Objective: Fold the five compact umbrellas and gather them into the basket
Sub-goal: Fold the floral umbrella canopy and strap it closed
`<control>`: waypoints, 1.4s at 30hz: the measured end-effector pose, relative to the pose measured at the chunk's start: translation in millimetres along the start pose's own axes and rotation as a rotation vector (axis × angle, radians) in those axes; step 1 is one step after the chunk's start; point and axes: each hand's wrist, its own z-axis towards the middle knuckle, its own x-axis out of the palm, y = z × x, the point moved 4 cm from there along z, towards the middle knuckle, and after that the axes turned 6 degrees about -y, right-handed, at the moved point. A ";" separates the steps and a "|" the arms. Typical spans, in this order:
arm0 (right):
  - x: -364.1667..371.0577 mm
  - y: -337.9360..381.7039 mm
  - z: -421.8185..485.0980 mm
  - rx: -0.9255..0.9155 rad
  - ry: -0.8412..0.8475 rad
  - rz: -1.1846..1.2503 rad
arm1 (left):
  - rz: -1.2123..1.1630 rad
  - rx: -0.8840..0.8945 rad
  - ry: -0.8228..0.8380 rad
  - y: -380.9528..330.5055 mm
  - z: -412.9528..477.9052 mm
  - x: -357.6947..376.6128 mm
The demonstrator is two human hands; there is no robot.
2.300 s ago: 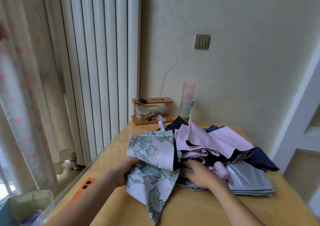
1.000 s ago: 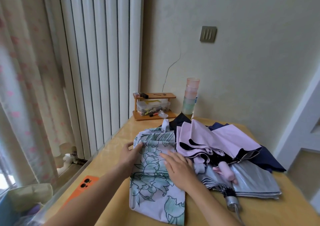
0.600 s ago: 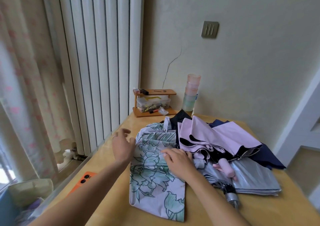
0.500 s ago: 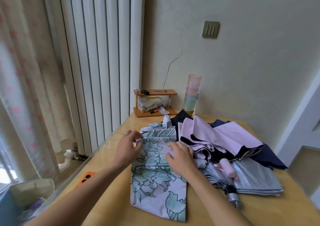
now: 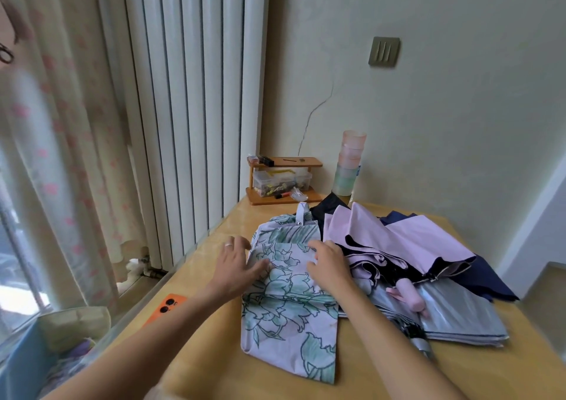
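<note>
The floral umbrella point(image 5: 288, 304) is being flattened under spread left fingers point(image 5: 238, 246) and seemingly flat right fingers point(image 5: 321, 246); rolling is needed next.

Bare worktop point(image 5: 214, 369) front-left, phone point(image 5: 167, 306) near left edge. Floral umbrella point(image 5: 288, 323) covers centre, umbrella pile point(image 5: 413, 246) blocks right; rack point(image 5: 283, 197), cups point(image 5: 350, 167) block back wall.

Both forearms bare, extended forward from the lower edge of view and converging slightly. Observed: left hand point(image 5: 237, 262) palm down, fingers point(image 5: 240, 243) spread and nearly straight. Observed: right hand point(image 5: 329, 265) palm down just beside it, fingers loosely bent, nothing pinched
</note>
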 end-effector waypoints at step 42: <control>-32.9 44.3 -191.9 -0.784 -0.210 -0.276 | -0.343 -0.255 0.113 0.7 -148.1 -52.6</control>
